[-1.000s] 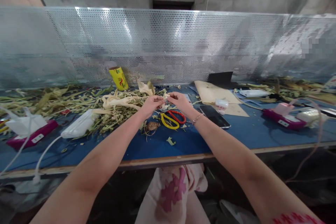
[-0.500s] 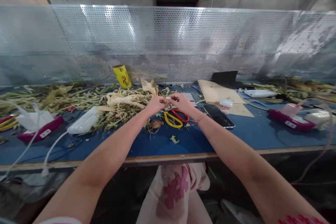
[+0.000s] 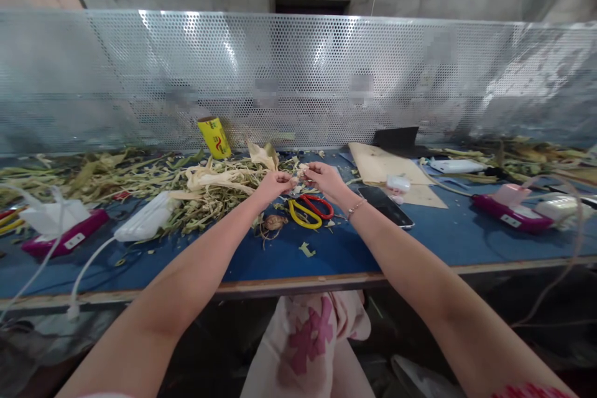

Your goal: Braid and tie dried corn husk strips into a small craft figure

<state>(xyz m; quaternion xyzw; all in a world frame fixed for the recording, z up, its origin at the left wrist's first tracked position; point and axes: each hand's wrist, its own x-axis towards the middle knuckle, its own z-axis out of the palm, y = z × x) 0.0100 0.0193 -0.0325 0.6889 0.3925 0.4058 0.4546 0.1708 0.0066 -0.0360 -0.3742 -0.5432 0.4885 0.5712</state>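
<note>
Pale scrap: too small to tell its long axis or pointing.
Left hand, right hand: your fingertips pinch it, nearly closed.

Both hands close together, fingers pinched.

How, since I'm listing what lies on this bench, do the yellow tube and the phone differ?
The yellow tube is round, while the phone is a flat slab. The tube is bright yellow with printing; the phone is mostly black. The tube stands tilted, and the phone lies flat. Neither is held in the left hand or the right hand.
</note>
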